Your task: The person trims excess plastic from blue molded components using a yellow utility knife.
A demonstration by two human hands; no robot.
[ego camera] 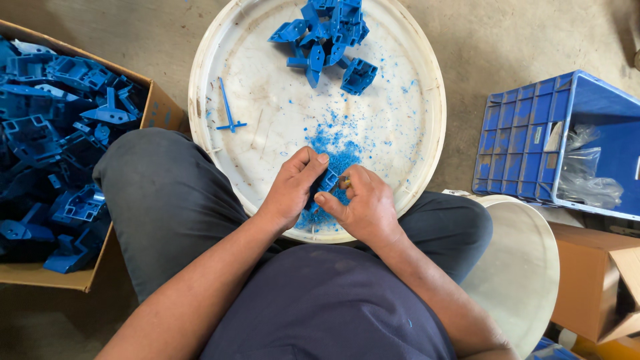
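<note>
My left hand [292,188] and my right hand [361,203] meet over the near edge of a round white tray [267,93]. Between them they hold a small blue plastic part [328,180], with my left fingers curled over its top. My right hand also pinches a small tool with a yellowish tip [345,181] against the part. Blue plastic shavings [333,143] lie scattered on the tray just beyond my hands. A pile of blue plastic parts [330,37] sits at the tray's far side.
A cardboard box [80,280] full of blue plastic parts stands at my left. A thin blue sprue [228,110] lies on the tray's left. At right are a blue crate [527,143] holding clear bags, a white lid [520,267] and a brown carton [590,280].
</note>
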